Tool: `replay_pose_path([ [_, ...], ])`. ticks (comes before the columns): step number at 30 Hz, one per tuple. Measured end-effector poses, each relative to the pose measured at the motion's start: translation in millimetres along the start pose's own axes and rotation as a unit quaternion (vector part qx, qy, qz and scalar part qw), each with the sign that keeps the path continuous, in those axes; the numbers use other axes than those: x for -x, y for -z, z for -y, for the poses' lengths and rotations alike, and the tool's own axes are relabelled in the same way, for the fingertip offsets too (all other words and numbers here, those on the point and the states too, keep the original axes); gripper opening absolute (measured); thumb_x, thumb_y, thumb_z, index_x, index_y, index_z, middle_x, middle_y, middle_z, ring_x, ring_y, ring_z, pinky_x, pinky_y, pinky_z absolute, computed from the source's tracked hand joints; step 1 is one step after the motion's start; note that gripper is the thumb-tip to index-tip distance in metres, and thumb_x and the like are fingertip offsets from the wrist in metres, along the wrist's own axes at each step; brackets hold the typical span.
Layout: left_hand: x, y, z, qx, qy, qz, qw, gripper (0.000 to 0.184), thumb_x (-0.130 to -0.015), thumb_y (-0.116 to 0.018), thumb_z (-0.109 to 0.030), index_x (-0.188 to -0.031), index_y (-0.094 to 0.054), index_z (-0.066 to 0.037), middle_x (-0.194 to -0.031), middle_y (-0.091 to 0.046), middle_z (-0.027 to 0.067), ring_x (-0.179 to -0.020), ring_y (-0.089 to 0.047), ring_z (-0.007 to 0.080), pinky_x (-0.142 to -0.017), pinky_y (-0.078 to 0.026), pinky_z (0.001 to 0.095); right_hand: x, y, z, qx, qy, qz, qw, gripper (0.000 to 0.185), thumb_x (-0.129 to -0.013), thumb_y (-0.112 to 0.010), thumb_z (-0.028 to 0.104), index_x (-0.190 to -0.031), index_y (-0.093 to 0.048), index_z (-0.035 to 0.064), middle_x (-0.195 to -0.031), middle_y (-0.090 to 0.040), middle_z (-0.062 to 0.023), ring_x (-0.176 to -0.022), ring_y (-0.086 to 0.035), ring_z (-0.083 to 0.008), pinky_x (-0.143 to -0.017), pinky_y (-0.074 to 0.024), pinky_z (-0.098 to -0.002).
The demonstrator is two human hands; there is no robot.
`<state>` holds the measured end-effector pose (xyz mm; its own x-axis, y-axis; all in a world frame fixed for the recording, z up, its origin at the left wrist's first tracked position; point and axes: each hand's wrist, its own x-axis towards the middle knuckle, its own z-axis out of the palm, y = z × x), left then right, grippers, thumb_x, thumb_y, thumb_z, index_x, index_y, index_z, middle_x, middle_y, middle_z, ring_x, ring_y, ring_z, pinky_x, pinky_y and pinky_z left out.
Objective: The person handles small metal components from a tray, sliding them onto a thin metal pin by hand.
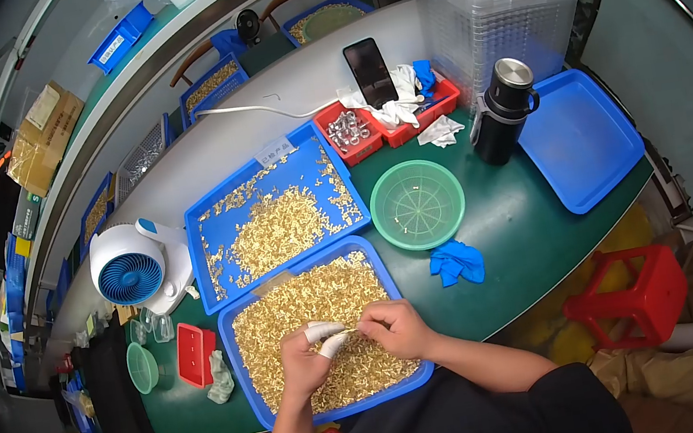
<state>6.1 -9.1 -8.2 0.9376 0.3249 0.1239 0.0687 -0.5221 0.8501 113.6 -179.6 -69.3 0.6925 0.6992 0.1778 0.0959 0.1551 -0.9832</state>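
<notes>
My left hand (pixel 309 359), with white covers on its thumb and a finger, is over a blue tray (pixel 252 398) full of small brass-coloured parts (pixel 276 315). Between its covered fingertips sits a small brass-coloured piece (pixel 349 331). My right hand (pixel 393 329) meets it from the right, its thumb and fingers pinched at the same spot; what they hold is too small to make out. Behind lies a second blue tray (pixel 330 161) with a looser pile of similar parts (pixel 278 230).
A green basket (pixel 417 205) and a crumpled blue glove (pixel 457 263) lie to the right. Farther back stand red bins (pixel 349 136), a phone (pixel 369 71), a black flask (pixel 500 111) and another blue tray (pixel 579 139). A white fan (pixel 130 263) is at the left.
</notes>
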Motion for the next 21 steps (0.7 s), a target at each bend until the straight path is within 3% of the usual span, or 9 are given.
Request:
replay_pose_path([
  [9,1,2,0,-0.028,0.064,0.028,0.997,0.01,-0.082,-0.083,-0.005,-0.09,-0.078,-0.002,-0.083,-0.075,0.0099,-0.074,-0.071,0.0176,-0.069,-0.054,0.0288,-1,-2,2,0.001,0.014,-0.01,1.0,0.011,-0.092,-0.071,0.009,-0.087,-0.07,0.0001,-0.071,-0.064,-0.0085,-0.059,-0.058,-0.0149,-0.056,-0.0447,-0.0316],
  [12,-1,-4,3,-0.007,0.0,-0.043,0.999,0.009,-0.082,-0.083,-0.005,-0.089,-0.078,-0.003,-0.08,-0.075,0.0092,-0.072,-0.07,0.0167,-0.066,-0.053,0.0295,0,-1,4,0.001,-0.003,-0.009,1.0,0.011,-0.091,-0.072,0.009,-0.087,-0.07,-0.0003,-0.071,-0.064,-0.008,-0.058,-0.057,-0.0127,-0.055,-0.0446,-0.0305],
  [15,0,-2,-1,0.001,-0.001,-0.014,1.0,0.009,-0.08,-0.082,0.0,-0.087,-0.076,-0.001,-0.081,-0.074,0.0085,-0.075,-0.069,0.0157,-0.068,-0.053,0.0285,0,-1,6,-0.017,-0.023,-0.01,1.0,0.011,-0.091,-0.072,0.01,-0.087,-0.071,-0.0005,-0.071,-0.064,-0.0079,-0.059,-0.057,-0.0118,-0.055,-0.0446,-0.0298],
  [18,6,2,9,-0.013,0.087,0.04,0.995,0.012,-0.081,-0.084,-0.004,-0.091,-0.078,-0.002,-0.086,-0.075,0.01,-0.077,-0.07,0.0172,-0.071,-0.055,0.0297,0,-1,5,-0.022,-0.016,-0.009,1.0,0.011,-0.091,-0.073,0.01,-0.087,-0.071,-0.0007,-0.071,-0.064,-0.008,-0.06,-0.057,-0.0118,-0.056,-0.0448,-0.0298],
  [21,2,-5,3,0.016,0.038,-0.036,0.998,0.011,-0.081,-0.084,-0.005,-0.09,-0.078,-0.002,-0.085,-0.075,0.0099,-0.074,-0.069,0.0159,-0.069,-0.054,0.029,0,-1,3,-0.015,-0.016,-0.016,1.0,0.011,-0.091,-0.072,0.009,-0.087,-0.071,-0.0006,-0.072,-0.065,-0.0082,-0.06,-0.058,-0.0124,-0.056,-0.0451,-0.0302],
])
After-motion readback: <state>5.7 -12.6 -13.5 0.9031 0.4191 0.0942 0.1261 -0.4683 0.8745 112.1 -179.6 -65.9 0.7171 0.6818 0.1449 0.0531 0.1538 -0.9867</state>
